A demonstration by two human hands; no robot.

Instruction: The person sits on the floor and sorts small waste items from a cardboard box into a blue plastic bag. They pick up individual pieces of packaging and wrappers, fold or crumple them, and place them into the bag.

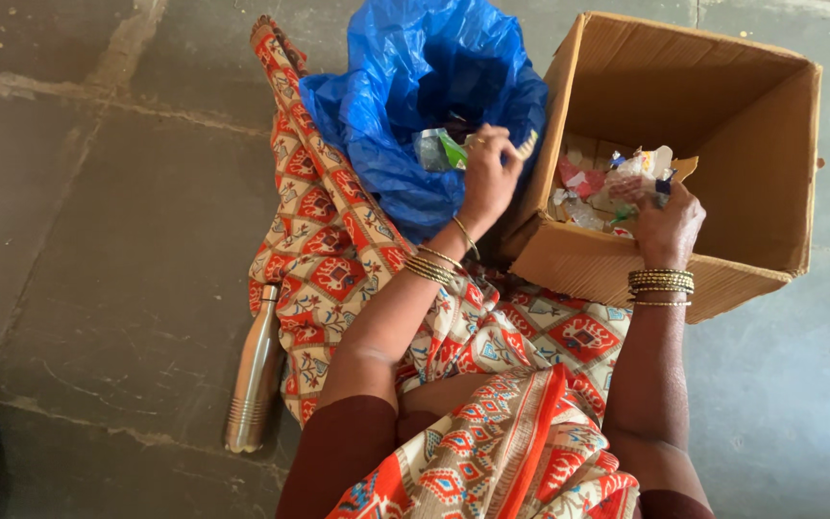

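Observation:
My left hand (pixel 488 173) hovers over the mouth of a blue plastic bag (pixel 405 86) and holds a small pale ribbed piece (pixel 527 145) between its fingers. A green and silver wrapper (pixel 439 150) lies just inside the bag. My right hand (pixel 667 227) reaches into a brown cardboard box (pixel 751 125) and grips a clump of crumpled plastic wrappers (pixel 641 173). More loose wrappers, pink and white, lie on the box's bottom. Both wrists wear several gold bangles.
A steel bottle (pixel 256 381) lies on the grey stone floor (pixel 98 240) at my left side. My lap is covered by orange and cream patterned cloth (pixel 338 250), which runs under the blue bag. The box stands tipped with its opening toward me.

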